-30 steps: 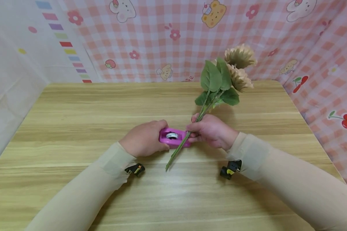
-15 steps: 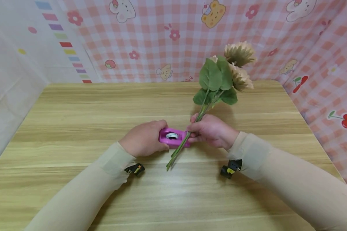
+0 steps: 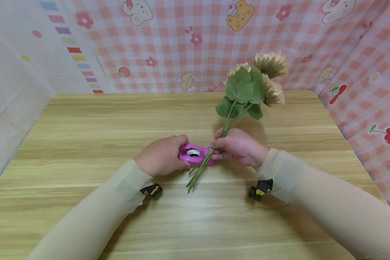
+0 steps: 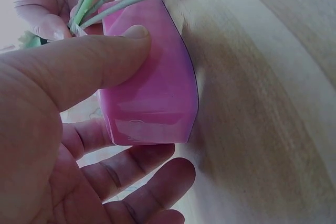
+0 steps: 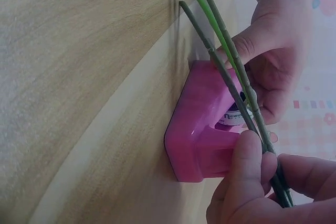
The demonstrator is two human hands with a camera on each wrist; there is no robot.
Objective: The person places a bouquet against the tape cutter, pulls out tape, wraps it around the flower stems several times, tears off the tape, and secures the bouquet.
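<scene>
A pink tape dispenser [image 3: 195, 159] with a roll of tape [image 3: 193, 152] in it rests on the table, and my left hand [image 3: 162, 155] grips its left end. In the left wrist view the thumb lies along the dispenser's side [image 4: 152, 93], fingers curled round the end. My right hand [image 3: 240, 148] pinches a bunch of flower stems [image 5: 233, 66] between thumb and fingers, right at the dispenser's right end. The stems slant across that end in the head view. Pale peach flowers [image 3: 271, 65] and green leaves [image 3: 243, 86] spread above the right hand.
The wood-grain table [image 3: 100, 119] reaches back to a pink checked cloth [image 3: 169, 43], with a white cloth [image 3: 16, 72] at the left. Small black cameras [image 3: 154, 190] hang under both wrists, close above the tabletop.
The flowers have turned in my right fingers: the stem ends fan out more and a third bloom shows behind the leaves. My left hand and the tape dispenser have not moved.
</scene>
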